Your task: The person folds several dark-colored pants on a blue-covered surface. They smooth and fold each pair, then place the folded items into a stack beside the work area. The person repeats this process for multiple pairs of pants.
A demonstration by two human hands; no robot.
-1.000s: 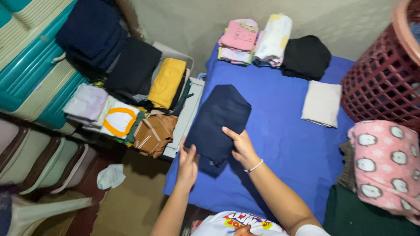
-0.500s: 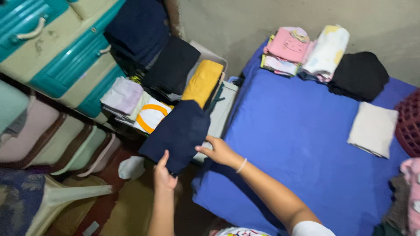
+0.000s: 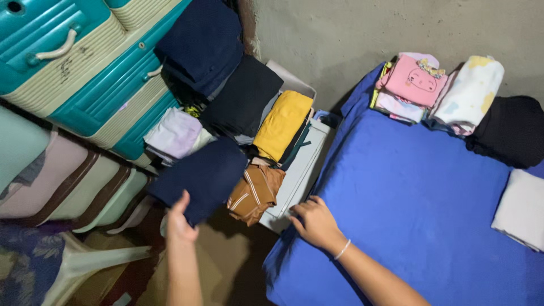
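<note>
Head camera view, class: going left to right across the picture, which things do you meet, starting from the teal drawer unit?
Teal drawer unit → folded navy garment in the left hand → yellow folded cloth → right hand → pink folded stack → white patterned bundle → black folded pile.

The folded cream cloth [image 3: 522,208] is cut off by the right edge. The clothes beneath the folded navy garment [image 3: 198,178] are hidden by it.
</note>
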